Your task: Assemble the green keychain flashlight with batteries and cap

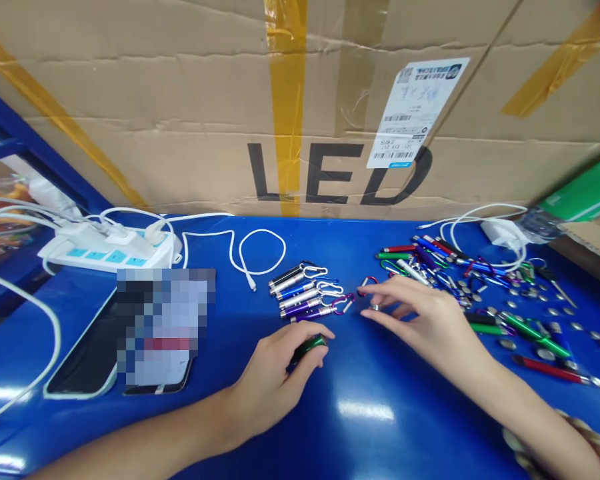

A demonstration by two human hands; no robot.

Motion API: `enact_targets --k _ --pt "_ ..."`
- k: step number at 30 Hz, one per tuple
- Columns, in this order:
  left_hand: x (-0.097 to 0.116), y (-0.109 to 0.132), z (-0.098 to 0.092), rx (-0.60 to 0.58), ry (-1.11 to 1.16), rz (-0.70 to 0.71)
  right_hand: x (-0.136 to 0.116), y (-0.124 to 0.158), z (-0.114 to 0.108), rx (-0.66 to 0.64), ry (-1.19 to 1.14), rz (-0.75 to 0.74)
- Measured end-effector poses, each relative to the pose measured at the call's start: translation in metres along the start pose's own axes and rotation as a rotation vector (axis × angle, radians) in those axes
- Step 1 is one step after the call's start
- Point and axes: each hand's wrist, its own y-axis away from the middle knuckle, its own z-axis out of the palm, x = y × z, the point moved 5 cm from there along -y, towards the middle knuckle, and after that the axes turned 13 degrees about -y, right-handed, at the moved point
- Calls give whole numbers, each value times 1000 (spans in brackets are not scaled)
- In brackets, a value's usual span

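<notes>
1. Closest to the person, the left hand [280, 373] pinches a short green tube [310, 345] between thumb and forefinger.
2. That tube slants up to the right, its visible end facing roughly toward the other hand.
3. Slightly farther out, the right hand [430, 310] pinches small silver discs [376, 307], how many I can't tell; from those fingertips the tube lies leftward and nearer the person, well apart.
4. Beyond the left hand sits a row of little flashlights [297, 291].
5. Behind everything stands a cardboard box [180, 147].
</notes>
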Motion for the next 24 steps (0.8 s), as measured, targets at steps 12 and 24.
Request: enact_targets --k 12,24 --pt "-1 1 1 -19 -17 1 -6 1 20 -95 -103 -15" --pt "0 1 1 -20 -17 18 -9 4 19 -91 -144 7"
